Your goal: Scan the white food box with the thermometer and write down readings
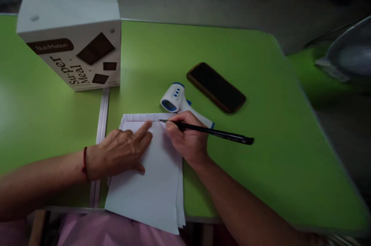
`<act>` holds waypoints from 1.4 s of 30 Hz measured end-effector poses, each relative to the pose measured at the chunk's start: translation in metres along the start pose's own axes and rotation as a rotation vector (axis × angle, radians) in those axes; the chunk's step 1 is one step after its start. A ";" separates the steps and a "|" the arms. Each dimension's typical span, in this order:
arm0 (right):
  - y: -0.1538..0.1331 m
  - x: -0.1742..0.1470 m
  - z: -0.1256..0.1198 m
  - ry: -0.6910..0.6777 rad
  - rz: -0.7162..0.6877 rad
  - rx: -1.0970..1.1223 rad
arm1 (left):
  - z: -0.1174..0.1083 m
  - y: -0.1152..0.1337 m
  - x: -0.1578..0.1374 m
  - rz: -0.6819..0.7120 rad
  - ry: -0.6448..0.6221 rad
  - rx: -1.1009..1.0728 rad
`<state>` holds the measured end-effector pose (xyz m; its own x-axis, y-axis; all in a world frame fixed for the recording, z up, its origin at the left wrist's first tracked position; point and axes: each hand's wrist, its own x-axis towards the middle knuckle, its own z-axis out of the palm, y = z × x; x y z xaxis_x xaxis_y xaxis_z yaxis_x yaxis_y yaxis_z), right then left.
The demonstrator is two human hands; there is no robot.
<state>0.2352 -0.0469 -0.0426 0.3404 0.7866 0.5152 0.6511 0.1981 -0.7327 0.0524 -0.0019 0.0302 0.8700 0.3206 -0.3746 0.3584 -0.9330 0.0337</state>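
Observation:
My right hand (189, 138) grips a black pen (220, 133), its tip touching the top part of a white sheet of paper (150, 195). Rows of small handwriting run along the sheet's upper edge, too small to read. Flat on the paper lies my left hand (123, 149), fingers stretched out, the index fingertip just under the written rows and left of the pen tip. More sheets show beneath the top one. Just beyond my right hand lies a white and blue infrared thermometer (174, 98), its handle partly hidden by that hand.
A white "NutriMotion Su-per Meal" box (95, 60) stands upright at the back left. To the right of the thermometer rests a dark phone (217, 85) in a brown case. The green table (261, 184) has a metal seam (101, 122) left of the paper.

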 end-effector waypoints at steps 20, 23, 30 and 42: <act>-0.003 0.011 -0.016 -0.002 -0.403 -0.185 | -0.005 -0.003 -0.006 -0.016 -0.013 0.052; 0.000 0.012 -0.015 -0.060 -0.467 -0.219 | -0.010 -0.004 -0.010 -0.034 -0.020 0.094; 0.004 0.004 -0.008 -0.178 -0.503 -0.346 | -0.015 -0.005 -0.015 -0.054 -0.024 0.151; -0.001 0.002 -0.008 -0.238 -0.461 -0.259 | -0.010 -0.005 -0.017 -0.079 -0.010 0.131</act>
<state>0.2411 -0.0505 -0.0377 -0.1602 0.7688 0.6191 0.8509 0.4255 -0.3082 0.0391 -0.0016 0.0459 0.8371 0.3927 -0.3808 0.3777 -0.9185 -0.1169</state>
